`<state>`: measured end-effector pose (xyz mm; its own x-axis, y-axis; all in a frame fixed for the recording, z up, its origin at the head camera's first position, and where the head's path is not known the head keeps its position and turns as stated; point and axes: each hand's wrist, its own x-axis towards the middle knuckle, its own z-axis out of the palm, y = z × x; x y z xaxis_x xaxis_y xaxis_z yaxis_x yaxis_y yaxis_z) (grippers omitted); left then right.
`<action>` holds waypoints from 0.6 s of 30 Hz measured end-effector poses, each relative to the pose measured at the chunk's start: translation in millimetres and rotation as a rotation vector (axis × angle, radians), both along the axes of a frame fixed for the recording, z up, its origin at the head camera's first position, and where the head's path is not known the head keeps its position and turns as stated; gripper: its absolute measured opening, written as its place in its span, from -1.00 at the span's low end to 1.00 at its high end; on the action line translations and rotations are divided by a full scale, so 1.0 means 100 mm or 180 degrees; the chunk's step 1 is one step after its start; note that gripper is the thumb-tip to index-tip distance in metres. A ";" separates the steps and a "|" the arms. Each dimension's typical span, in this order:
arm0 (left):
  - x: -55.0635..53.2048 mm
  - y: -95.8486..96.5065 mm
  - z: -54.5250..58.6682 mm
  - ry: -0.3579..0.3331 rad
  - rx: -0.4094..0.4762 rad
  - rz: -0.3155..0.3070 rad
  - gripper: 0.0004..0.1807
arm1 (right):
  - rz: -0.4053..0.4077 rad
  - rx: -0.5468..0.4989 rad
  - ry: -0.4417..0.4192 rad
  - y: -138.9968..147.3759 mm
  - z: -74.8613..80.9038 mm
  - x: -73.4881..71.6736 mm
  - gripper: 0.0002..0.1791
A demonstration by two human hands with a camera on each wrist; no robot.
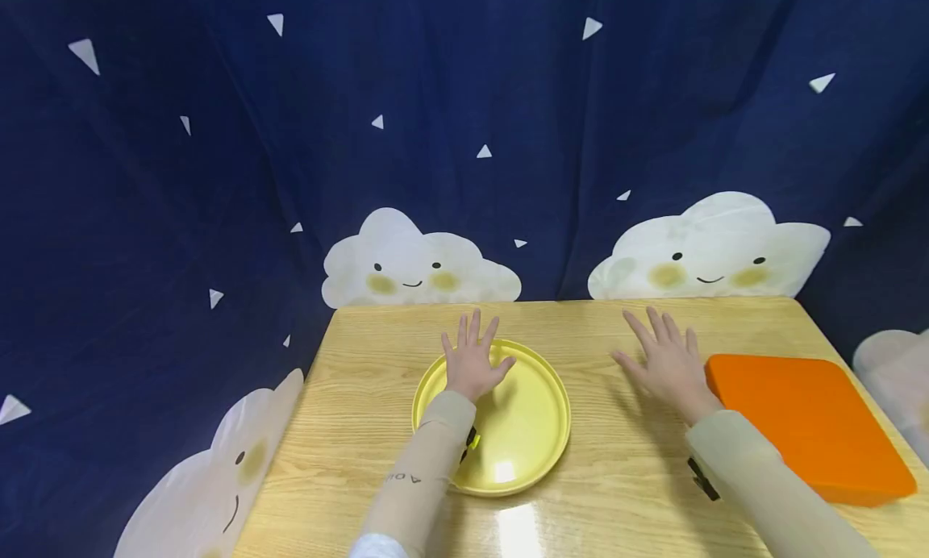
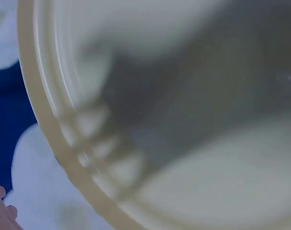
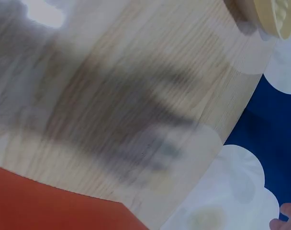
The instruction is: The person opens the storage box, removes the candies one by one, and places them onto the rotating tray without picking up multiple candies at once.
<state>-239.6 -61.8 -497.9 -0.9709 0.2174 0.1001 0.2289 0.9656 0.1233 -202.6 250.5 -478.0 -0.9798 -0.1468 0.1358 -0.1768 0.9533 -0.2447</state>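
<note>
My left hand (image 1: 475, 366) is held over a round yellow tray (image 1: 522, 429), its fingers spread and pointing to the far side. The hand's shadow falls across the tray's bottom (image 2: 222, 191) in the left wrist view, where only some fingertips (image 2: 3, 211) show at the lower left corner. My right hand (image 1: 668, 364) hovers over the wooden table, fingers spread, just left of a flat orange block (image 1: 806, 421). In the right wrist view its fingertips (image 3: 286, 218) appear at the lower right edge, and its shadow lies on the wood. Neither hand holds anything.
The light wooden table (image 1: 602, 477) reaches back to a dark blue curtain (image 1: 450, 74) printed with white triangles and smiling clouds. The curtain also hangs along the left and right sides. The orange block lies near the table's right edge.
</note>
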 end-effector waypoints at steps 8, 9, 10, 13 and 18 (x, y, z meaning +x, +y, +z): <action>0.19 0.43 0.00 -0.0075 0.0358 -0.0379 -0.18 | 0.0317 -0.0323 0.0444 0.29 -0.05 0.28 -0.27; 0.22 0.49 0.00 -0.0082 0.0368 -0.0418 -0.18 | 0.0320 -0.0393 0.0434 0.35 -0.05 0.32 -0.28; 0.24 0.55 0.00 -0.0088 0.0384 -0.0460 -0.18 | 0.0311 -0.0453 0.0415 0.41 -0.05 0.36 -0.28; 0.32 0.75 -0.01 -0.0067 0.0526 -0.0593 -0.19 | 0.0251 -0.0628 0.0379 0.60 -0.07 0.46 -0.31; 0.42 1.05 -0.04 -0.0058 0.1061 -0.0778 -0.23 | 0.0028 -0.0787 0.0554 0.98 -0.13 0.58 -0.33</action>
<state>-197.7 43.6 -501.6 -0.8970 0.4004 0.1872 0.4414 0.7896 0.4263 -144.4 348.9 -490.6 -0.9375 -0.0968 0.3343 -0.2445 0.8668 -0.4346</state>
